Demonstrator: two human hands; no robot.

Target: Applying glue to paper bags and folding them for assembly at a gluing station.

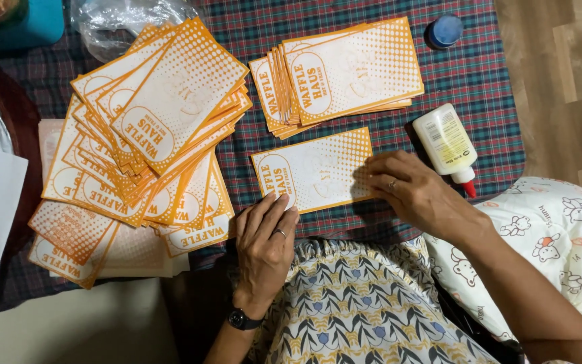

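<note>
A single white and orange paper bag (314,170) lies flat on the plaid tablecloth (486,74) in front of me. My left hand (266,239) presses its fingertips on the bag's near left corner, with a ring on one finger and a watch on the wrist. My right hand (415,192) rests flat on the bag's right edge, fingers spread. Neither hand grips anything.
A large fanned pile of the same bags (146,135) covers the left side. A neater stack (345,74) lies at the back. A white glue bottle with red tip (447,143) lies right of my hand; a blue cap (444,31) beyond. A patterned pillow (554,229) sits right.
</note>
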